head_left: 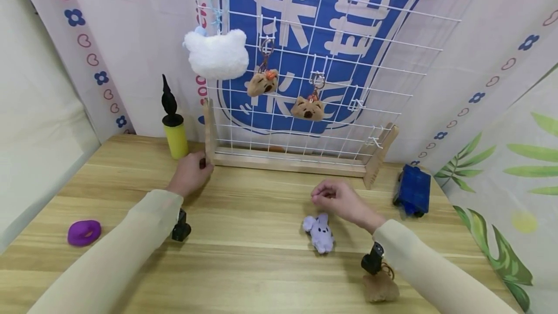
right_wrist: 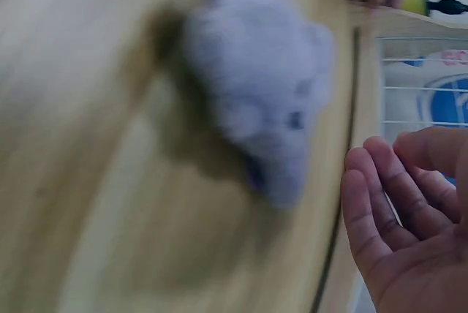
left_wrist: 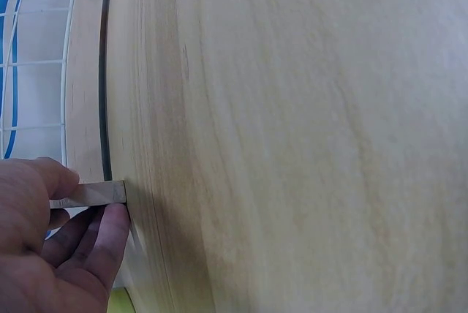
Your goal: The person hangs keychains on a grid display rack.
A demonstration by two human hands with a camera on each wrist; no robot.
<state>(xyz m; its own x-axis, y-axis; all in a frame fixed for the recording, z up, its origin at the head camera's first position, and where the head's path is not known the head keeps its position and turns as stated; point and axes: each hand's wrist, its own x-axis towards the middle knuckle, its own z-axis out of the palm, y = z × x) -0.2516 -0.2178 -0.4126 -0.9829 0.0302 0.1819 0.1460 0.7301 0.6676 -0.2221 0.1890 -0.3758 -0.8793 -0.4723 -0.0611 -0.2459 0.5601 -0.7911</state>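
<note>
My left hand (head_left: 192,173) pinches the left wooden foot (head_left: 209,134) of a white wire grid rack (head_left: 279,132). The left wrist view shows the thumb on one side of that wooden foot (left_wrist: 95,194) and the fingers on the other. Just beyond a small lavender plush toy (head_left: 321,234) hovers my right hand (head_left: 344,202), loosely curled and holding nothing. In the right wrist view the plush toy (right_wrist: 256,79) is blurred and apart from the right hand (right_wrist: 409,218).
On the rack hang a white plush (head_left: 218,54) and two brown bear keychains (head_left: 263,83). A yellow pump (head_left: 176,139) stands by its left end. Also on the table are a purple ring-shaped thing (head_left: 84,233), a blue toy-like block (head_left: 414,190) and a brown plush keychain (head_left: 380,287).
</note>
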